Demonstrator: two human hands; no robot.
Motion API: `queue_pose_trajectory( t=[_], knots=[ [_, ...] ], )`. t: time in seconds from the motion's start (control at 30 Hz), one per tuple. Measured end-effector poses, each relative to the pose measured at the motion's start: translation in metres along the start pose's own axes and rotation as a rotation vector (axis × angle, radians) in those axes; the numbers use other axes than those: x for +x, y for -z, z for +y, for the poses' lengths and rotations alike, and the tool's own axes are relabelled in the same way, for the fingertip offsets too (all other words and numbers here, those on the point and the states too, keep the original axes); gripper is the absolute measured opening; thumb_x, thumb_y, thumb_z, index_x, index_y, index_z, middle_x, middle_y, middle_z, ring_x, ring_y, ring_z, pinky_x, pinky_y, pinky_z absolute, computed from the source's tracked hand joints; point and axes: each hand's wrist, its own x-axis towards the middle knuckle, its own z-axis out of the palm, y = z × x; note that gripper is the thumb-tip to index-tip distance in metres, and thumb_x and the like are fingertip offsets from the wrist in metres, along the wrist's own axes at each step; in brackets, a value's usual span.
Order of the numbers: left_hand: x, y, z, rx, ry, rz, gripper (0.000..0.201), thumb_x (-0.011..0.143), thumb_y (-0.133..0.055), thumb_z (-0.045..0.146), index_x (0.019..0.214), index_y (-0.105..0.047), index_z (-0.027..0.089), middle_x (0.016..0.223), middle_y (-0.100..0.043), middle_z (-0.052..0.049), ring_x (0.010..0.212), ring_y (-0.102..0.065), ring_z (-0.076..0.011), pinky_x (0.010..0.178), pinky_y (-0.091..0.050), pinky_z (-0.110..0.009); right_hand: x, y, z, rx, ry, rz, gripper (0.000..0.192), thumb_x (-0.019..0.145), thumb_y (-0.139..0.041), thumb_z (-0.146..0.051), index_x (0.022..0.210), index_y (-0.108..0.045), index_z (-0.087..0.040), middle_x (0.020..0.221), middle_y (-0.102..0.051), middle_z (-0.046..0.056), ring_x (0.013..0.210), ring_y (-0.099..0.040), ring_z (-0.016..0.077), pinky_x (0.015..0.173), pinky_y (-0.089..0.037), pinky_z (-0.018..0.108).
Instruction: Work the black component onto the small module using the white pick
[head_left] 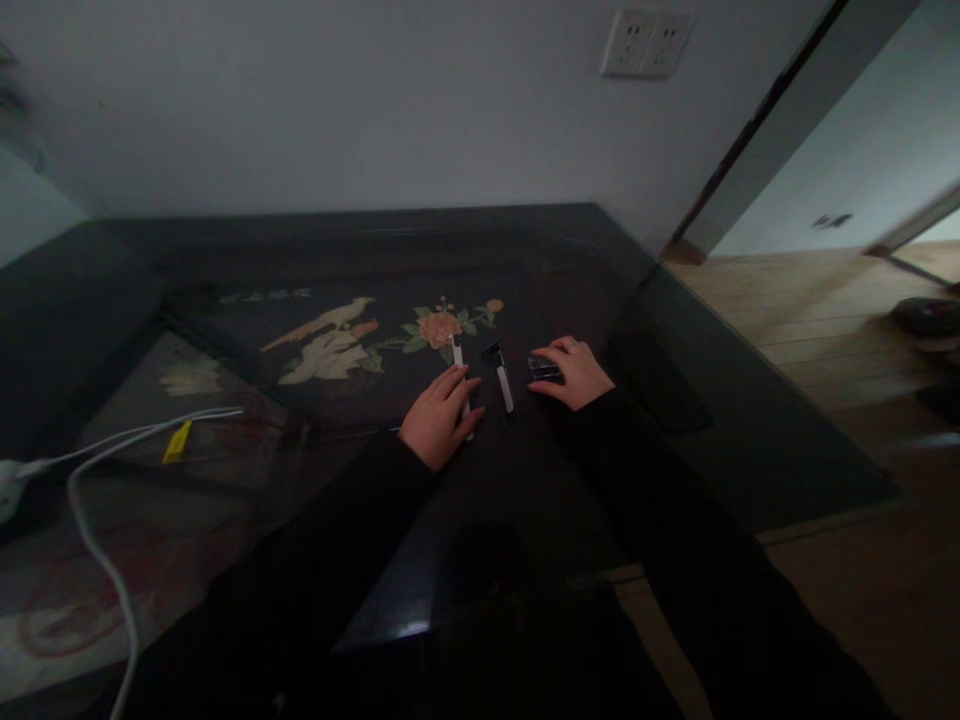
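We rest our left hand (439, 420) loosely on a white stick (459, 368), fingers not yet closed. Our right hand (574, 372) covers a small dark case (543, 369), grip unclear; a razor (501, 375) lies between. Lifting likely needs firmer pinches.

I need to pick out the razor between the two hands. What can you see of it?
The razor is a slim tool with a pale, whitish handle and a dark head at its far end. It lies flat on the dark glossy table, handle pointing toward the person, apart from both hands. Finer detail is too dim to tell.

Dark glossy table (675, 400) with bird-and-flower inlay; on it: 2 razors (501, 378), small dark case (544, 369), white cable (97, 540)
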Motion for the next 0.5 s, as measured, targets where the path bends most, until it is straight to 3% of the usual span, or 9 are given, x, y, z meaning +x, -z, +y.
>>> queue_pose_trajectory(
  t=[0.33,0.5],
  knots=[
    [0.0000,0.0008,0.0027,0.040,0.004,0.000,0.043,0.094,-0.045,0.033,0.129,-0.052,0.009,0.139,-0.049,-0.021,0.134,-0.043,-0.0301,0.109,-0.039,-0.048,-0.0003,0.0036,-0.0014,0.028,-0.005,-0.014,0.053,0.073,-0.073,-0.037,0.121,-0.064,-0.018,0.117,-0.054,0.014,0.107,-0.052,0.0329,0.096,-0.045,0.048],
    [-0.0007,0.0021,0.0035,0.028,0.002,0.001,0.044,0.094,-0.046,0.035,0.129,-0.052,0.009,0.140,-0.049,-0.022,0.134,-0.043,-0.0306,0.109,-0.040,-0.048,-0.0011,0.0014,-0.0003,0.043,-0.002,0.044,0.050,0.072,-0.074,-0.039,0.117,-0.065,-0.022,0.115,-0.055,0.013,0.106,-0.053,0.0323,0.092,-0.047,0.048]
  ],
)
